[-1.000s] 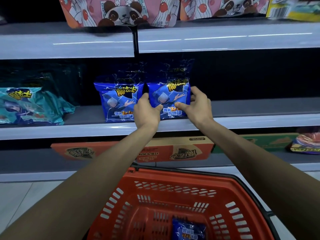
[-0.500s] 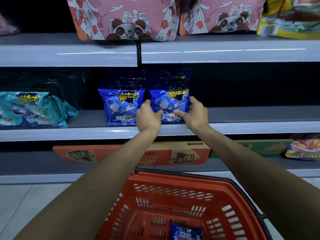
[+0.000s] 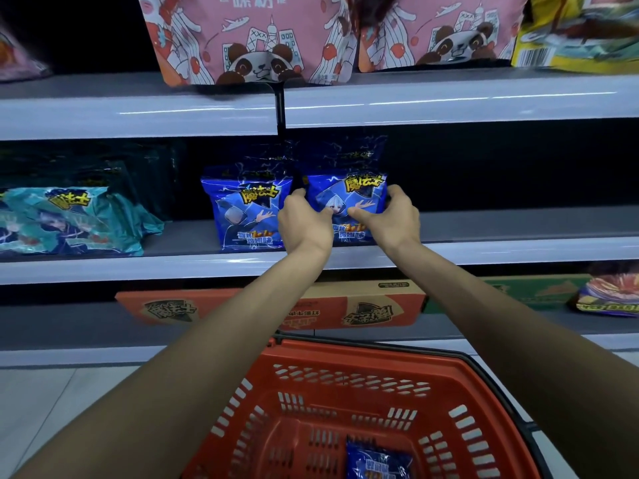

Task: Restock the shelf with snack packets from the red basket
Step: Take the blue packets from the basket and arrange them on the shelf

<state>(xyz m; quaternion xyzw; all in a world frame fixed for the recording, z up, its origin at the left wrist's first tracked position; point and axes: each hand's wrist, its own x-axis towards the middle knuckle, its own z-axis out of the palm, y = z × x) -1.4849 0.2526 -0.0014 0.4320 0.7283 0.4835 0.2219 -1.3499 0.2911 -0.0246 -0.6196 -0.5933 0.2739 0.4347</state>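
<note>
A blue snack packet (image 3: 349,195) stands upright on the middle shelf (image 3: 484,248), held from both sides. My left hand (image 3: 304,224) grips its left edge and my right hand (image 3: 394,219) grips its right edge, thumbs on the front. A second blue packet (image 3: 245,212) stands just to its left, touching it. More dark packets stand behind both. The red basket (image 3: 345,378) sits below my arms with one blue packet (image 3: 377,461) lying in its bottom.
Teal packets (image 3: 65,219) lie at the left of the middle shelf. Pink panda bags (image 3: 256,39) and a yellow bag (image 3: 577,29) fill the top shelf. An orange carton (image 3: 345,305), a green carton (image 3: 532,288) and a purple packet (image 3: 608,295) sit on the lower shelf.
Both hands have stayed on the right blue packet and pushed it slightly farther back and upright on the shelf. The view has tilted upward a little.
</note>
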